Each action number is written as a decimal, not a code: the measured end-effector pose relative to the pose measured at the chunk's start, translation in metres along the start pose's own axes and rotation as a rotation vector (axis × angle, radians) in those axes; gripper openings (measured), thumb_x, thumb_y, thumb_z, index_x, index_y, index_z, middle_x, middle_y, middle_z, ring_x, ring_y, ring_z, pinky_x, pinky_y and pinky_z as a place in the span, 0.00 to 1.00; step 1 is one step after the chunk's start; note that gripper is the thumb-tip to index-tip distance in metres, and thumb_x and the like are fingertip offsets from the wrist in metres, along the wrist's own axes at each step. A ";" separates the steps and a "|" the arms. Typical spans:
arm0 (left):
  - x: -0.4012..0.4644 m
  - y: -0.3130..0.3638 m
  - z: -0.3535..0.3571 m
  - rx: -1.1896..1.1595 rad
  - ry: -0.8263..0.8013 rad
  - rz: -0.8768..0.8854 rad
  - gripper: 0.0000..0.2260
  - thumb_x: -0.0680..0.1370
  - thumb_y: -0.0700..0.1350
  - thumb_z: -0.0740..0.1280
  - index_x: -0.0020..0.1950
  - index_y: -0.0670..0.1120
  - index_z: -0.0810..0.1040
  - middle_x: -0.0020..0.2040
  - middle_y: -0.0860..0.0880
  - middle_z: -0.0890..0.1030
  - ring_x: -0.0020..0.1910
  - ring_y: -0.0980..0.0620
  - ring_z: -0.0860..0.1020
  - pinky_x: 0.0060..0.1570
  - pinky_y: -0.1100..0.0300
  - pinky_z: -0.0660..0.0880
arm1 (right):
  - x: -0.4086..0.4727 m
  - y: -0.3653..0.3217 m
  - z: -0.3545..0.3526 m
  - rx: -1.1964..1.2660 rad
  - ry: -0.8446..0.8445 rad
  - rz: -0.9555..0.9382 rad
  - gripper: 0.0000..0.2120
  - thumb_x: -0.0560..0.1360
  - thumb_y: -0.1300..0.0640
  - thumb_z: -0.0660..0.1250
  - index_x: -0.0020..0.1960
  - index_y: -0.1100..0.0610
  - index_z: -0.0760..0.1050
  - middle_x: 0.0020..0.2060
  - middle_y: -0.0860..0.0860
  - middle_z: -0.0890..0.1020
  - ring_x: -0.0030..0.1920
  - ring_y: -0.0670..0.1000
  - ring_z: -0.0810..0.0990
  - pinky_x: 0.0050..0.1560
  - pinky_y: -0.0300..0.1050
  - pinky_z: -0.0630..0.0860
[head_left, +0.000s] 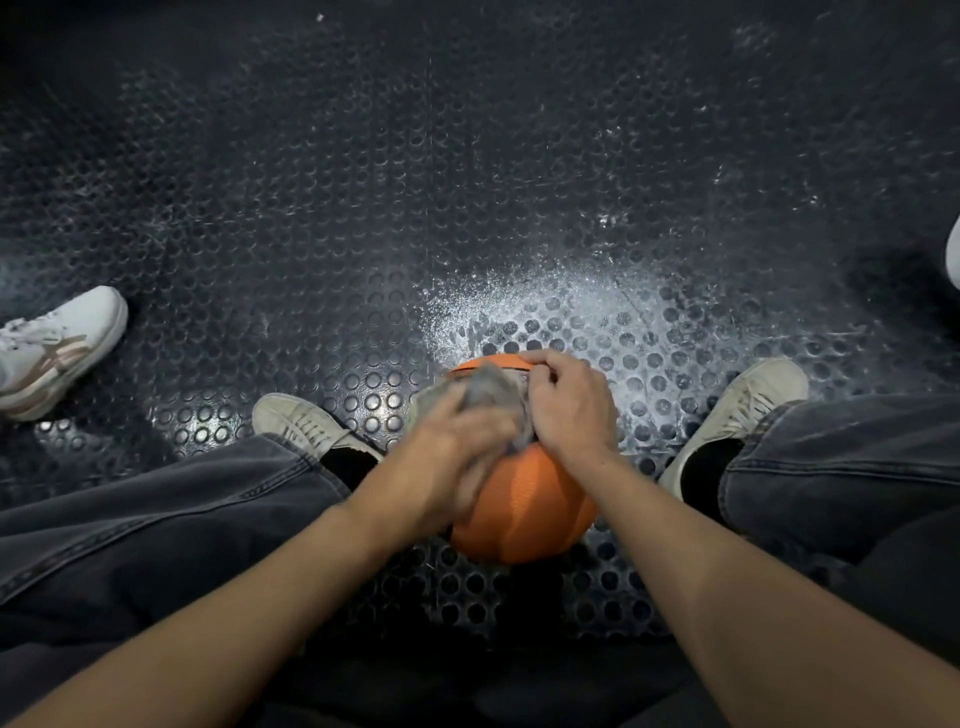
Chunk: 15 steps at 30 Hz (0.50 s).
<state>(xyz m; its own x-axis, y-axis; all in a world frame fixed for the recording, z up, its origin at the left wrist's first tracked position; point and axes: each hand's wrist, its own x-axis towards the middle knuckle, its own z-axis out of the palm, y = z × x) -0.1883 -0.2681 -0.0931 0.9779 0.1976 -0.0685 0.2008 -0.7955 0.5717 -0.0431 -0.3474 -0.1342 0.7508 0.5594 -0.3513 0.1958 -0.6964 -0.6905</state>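
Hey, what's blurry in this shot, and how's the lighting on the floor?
Head view: the left hand and grey cloth are smeared by motion, while the right hand and basketball look sharp; same view, glare whitens the studded floor beyond the ball, the frame edges fall dark, and the wide lens curves its stud rows.

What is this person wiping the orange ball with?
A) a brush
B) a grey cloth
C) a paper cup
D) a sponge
B: a grey cloth lies bunched on the orange ball under the blurred left hand, while the right hand holds the ball's top.
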 end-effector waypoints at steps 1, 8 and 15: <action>-0.011 -0.003 0.000 0.028 -0.062 0.086 0.12 0.81 0.47 0.59 0.61 0.51 0.78 0.65 0.55 0.77 0.66 0.50 0.71 0.68 0.46 0.65 | 0.001 0.002 -0.001 0.008 -0.010 -0.013 0.15 0.82 0.53 0.57 0.62 0.44 0.79 0.52 0.49 0.84 0.44 0.49 0.76 0.51 0.49 0.76; 0.006 -0.003 -0.006 -0.035 0.131 -0.165 0.13 0.80 0.41 0.62 0.61 0.49 0.79 0.61 0.52 0.80 0.59 0.49 0.74 0.63 0.46 0.70 | -0.001 -0.007 0.005 0.016 0.029 0.018 0.16 0.81 0.52 0.56 0.62 0.46 0.80 0.55 0.48 0.84 0.52 0.50 0.79 0.60 0.54 0.75; -0.003 -0.011 -0.012 0.011 0.068 -0.068 0.14 0.81 0.45 0.61 0.66 0.51 0.76 0.67 0.54 0.76 0.66 0.61 0.69 0.67 0.44 0.67 | -0.002 0.004 0.004 0.041 -0.009 0.011 0.16 0.83 0.52 0.55 0.64 0.46 0.78 0.46 0.46 0.82 0.39 0.46 0.73 0.52 0.51 0.75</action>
<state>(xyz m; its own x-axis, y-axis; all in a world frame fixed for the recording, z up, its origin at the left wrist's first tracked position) -0.1942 -0.2534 -0.0893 0.9558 0.2897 -0.0510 0.2678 -0.7851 0.5585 -0.0458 -0.3495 -0.1386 0.7471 0.5558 -0.3644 0.1614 -0.6836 -0.7118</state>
